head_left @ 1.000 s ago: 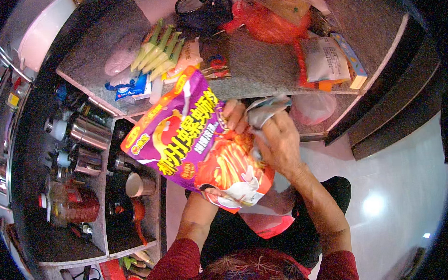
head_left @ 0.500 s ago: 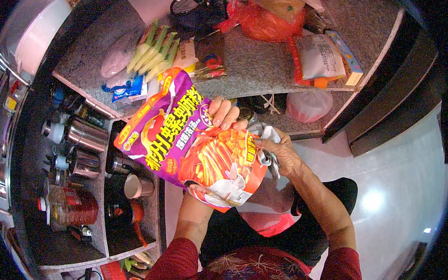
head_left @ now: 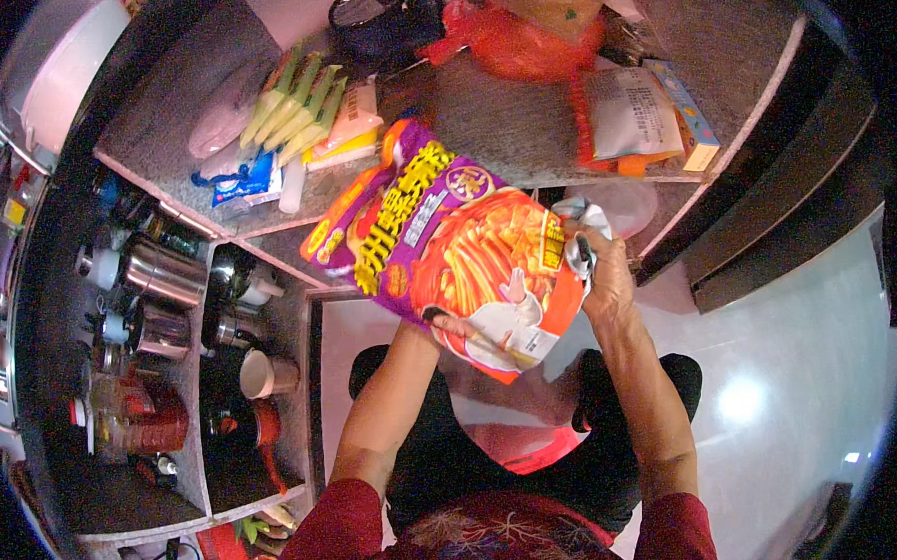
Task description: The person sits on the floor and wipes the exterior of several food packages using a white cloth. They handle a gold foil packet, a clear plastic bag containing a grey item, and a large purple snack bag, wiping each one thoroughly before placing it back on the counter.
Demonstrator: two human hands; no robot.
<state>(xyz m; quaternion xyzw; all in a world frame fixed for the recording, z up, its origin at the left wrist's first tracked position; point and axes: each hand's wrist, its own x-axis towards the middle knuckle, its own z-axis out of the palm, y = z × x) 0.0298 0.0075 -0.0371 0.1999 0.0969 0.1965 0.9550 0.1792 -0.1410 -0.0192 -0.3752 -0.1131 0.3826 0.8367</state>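
Note:
A large purple and orange noodle packet (head_left: 487,233) is held tilted in front of me, its printed front facing up. My left hand (head_left: 459,328) grips its lower edge; the thumb lies across the front and the other fingers are hidden behind the packet. My right hand (head_left: 605,273) is closed at the packet's right end. Pressed between it and the packet is a crumpled grey-white piece (head_left: 588,217); whether this is a cloth or foil, I cannot tell.
Ahead, a speckled stone shelf (head_left: 492,128) holds green-and-yellow packets (head_left: 296,111), a red plastic bag (head_left: 528,41), a white pouch (head_left: 630,117) and a blue box (head_left: 687,119). At left, shelves hold steel pots (head_left: 163,272), an oil jug (head_left: 149,413) and a cup (head_left: 262,373).
The packet has moved right and a little lower, turning slightly, and both hands went with it. My left fingers, seen over its upper edge before, are now hidden.

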